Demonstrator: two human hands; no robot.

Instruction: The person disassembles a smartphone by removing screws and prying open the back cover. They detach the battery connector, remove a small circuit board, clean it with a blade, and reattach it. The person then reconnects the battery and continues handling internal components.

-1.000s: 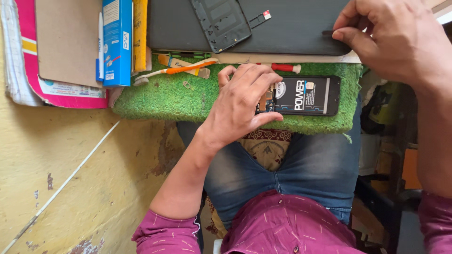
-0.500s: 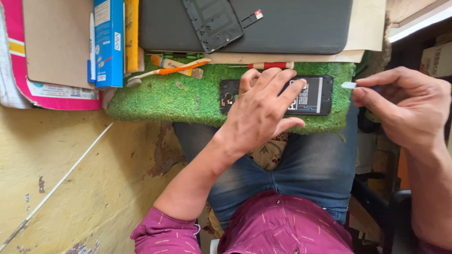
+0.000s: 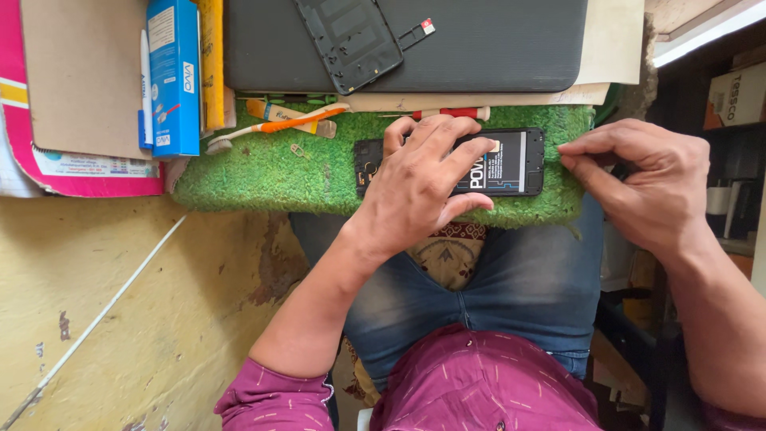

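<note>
Pressing one opened phone (image 3: 511,164): left hand (image 3: 423,187) flat | right hand (image 3: 638,179) pinched, contents unclear | one green mat (image 3: 271,172)

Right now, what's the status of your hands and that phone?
Left hand flat on opened phone, pinning it to green mat. Right hand pinched at mat's right edge. Nothing blocking.

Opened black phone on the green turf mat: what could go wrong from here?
1. The opened black phone lies near the front edge of the green turf mat, pinned only by the left hand; a push might slide it off onto the lap.
2. The right hand pinches something too small to identify beside the phone; dropped, it could vanish into the turf.
3. The small metal piece lying loose on the mat could get lost.
</note>
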